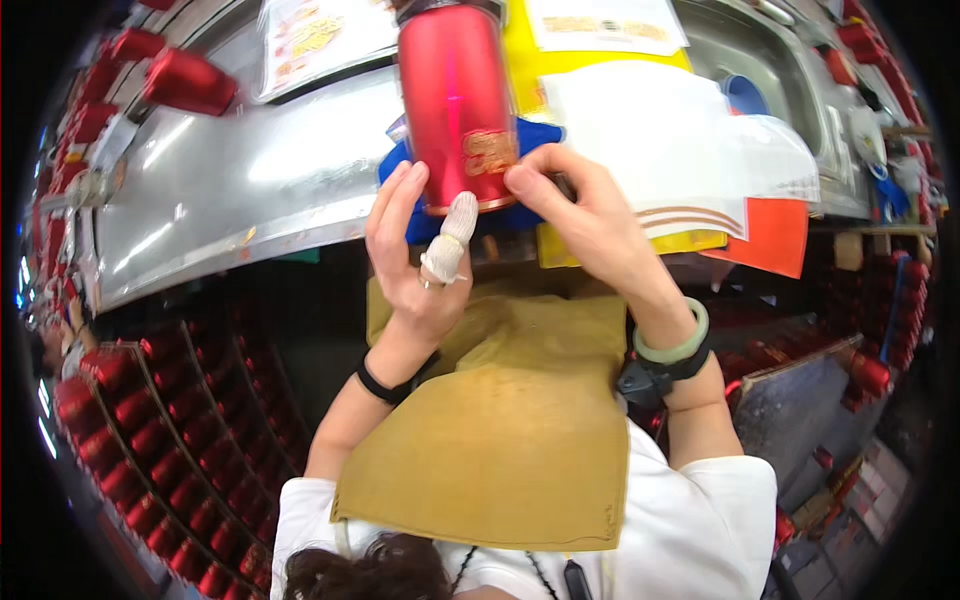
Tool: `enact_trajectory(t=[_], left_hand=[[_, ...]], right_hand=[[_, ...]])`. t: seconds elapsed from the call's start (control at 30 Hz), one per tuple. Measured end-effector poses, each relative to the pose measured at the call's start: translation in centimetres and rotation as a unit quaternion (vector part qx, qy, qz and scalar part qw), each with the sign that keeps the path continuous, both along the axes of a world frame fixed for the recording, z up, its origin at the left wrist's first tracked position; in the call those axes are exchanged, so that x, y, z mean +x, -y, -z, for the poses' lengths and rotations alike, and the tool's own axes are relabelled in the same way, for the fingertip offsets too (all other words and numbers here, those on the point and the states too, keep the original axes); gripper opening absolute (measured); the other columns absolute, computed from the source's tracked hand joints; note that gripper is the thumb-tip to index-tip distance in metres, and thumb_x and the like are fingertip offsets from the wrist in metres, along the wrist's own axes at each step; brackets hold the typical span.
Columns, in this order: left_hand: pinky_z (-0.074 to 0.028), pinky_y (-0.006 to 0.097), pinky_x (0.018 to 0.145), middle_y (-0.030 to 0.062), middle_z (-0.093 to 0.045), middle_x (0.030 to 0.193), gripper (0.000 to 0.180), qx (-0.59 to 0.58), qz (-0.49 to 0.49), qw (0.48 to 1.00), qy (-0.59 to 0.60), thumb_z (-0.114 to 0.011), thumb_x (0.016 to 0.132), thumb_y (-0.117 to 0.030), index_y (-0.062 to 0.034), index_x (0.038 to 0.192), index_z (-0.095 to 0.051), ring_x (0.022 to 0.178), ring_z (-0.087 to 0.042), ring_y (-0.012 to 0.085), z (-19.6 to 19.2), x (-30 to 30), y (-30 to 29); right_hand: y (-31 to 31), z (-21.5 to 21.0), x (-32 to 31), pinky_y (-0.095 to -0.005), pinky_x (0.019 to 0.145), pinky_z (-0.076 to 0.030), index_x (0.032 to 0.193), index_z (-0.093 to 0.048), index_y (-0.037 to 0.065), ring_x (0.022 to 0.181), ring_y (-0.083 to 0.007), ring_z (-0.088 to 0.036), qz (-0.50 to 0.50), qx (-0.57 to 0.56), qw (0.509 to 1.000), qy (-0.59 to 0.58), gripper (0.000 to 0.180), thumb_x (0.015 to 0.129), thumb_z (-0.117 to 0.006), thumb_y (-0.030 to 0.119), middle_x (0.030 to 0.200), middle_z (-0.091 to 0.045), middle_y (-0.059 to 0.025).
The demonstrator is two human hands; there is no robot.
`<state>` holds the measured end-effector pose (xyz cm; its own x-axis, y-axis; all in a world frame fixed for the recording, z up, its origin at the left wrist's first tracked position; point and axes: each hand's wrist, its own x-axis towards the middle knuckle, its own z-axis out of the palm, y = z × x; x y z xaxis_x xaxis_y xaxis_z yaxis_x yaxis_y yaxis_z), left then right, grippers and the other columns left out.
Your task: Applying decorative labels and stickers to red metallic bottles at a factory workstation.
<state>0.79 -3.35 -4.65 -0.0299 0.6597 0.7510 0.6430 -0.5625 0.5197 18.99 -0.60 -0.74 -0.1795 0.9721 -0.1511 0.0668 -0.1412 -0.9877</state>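
Observation:
A shiny red metal canister (448, 95) with a dark top end and a gold emblem (487, 152) lies over a blue cloth (398, 170) at the worktop's front edge. Around its near end my left hand (415, 255) is closed: the fingers lie along the left side, and the thumb, wrapped in a pale finger cover (449, 240), rests at the copper-coloured rim. My right hand (585, 205) grips the canister's right edge beside the emblem, thumb tip on the surface and fingers curled. Whether something thin sits between those fingers is hidden.
White sheets (650, 130) lie over yellow sheets (530, 75) on the right, with an orange-red sheet (775, 235) below. Another red canister (188, 82) lies on the metal worktop (200, 210). Racks of red canisters (165, 440) stand lower left. A sink (745, 40) holds a blue cup (745, 95).

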Motion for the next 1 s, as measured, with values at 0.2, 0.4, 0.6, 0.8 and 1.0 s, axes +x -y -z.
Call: enact_trajectory(t=[0.2,0.4,0.6,0.8,1.0], left_hand=[[-0.044,0.047,0.105,0.0207,-0.042,0.139,0.069,-0.12,-0.067,0.981,-0.139,-0.087,0.082,-0.019,-0.0065,0.14,-0.052,0.128,-0.046,0.041,-0.7,1.6,0.7],[-0.037,0.045,0.112,0.0167,-0.047,0.145,0.081,-0.106,-0.025,0.99,-0.095,-0.087,0.075,-0.007,-0.0077,0.148,-0.052,0.132,-0.046,0.0376,-2.5,0.7,-0.5],[-0.041,0.043,0.112,0.0131,-0.053,0.146,0.08,-0.172,0.011,0.984,-0.042,-0.087,0.071,-0.003,-0.0068,0.145,-0.056,0.131,-0.053,0.0324,-3.6,-0.5,-1.8],[-0.037,0.052,0.116,0.0085,-0.055,0.146,0.076,-0.14,0.036,0.965,-0.217,-0.082,0.064,0.004,-0.0171,0.136,-0.066,0.131,-0.052,0.0339,-5.7,-0.4,-3.2],[-0.039,0.046,0.111,0.0095,-0.053,0.149,0.08,-0.14,0.034,0.966,-0.216,-0.083,0.063,0.005,-0.0171,0.138,-0.065,0.13,-0.05,0.0356,-5.2,-0.5,-2.9]], right_hand=[[-1.5,-1.9,2.6,-0.0301,0.065,-0.047,0.097,-0.068,-0.003,0.07,-0.0135,-0.056,0.0,0.053,0.994,0.095,0.033,0.096,-0.072,0.03,0.077,-0.065,-0.009],[-3.2,-1.2,13.0,-0.0314,0.076,-0.051,0.101,-0.072,-0.001,0.083,-0.0188,-0.066,0.045,0.038,0.952,0.3,0.034,0.09,-0.077,0.031,0.088,-0.072,-0.0125],[-7.2,1.4,32.8,-0.0376,0.085,-0.055,0.104,-0.077,0.003,0.093,-0.0287,-0.073,0.143,0.033,0.845,0.515,0.032,0.088,-0.075,0.031,0.098,-0.076,-0.0169],[-12.9,4.9,51.0,-0.0369,0.071,-0.053,0.113,-0.076,0.007,0.081,-0.0218,-0.07,0.123,-0.044,0.76,0.637,0.027,0.096,-0.062,0.024,0.093,-0.077,-0.0095],[-14.8,5.2,51.2,-0.033,0.049,-0.041,0.109,-0.078,0.011,0.06,-0.014,-0.058,0.101,-0.254,0.816,0.51,0.024,0.092,-0.068,0.025,0.076,-0.068,-0.0027]])
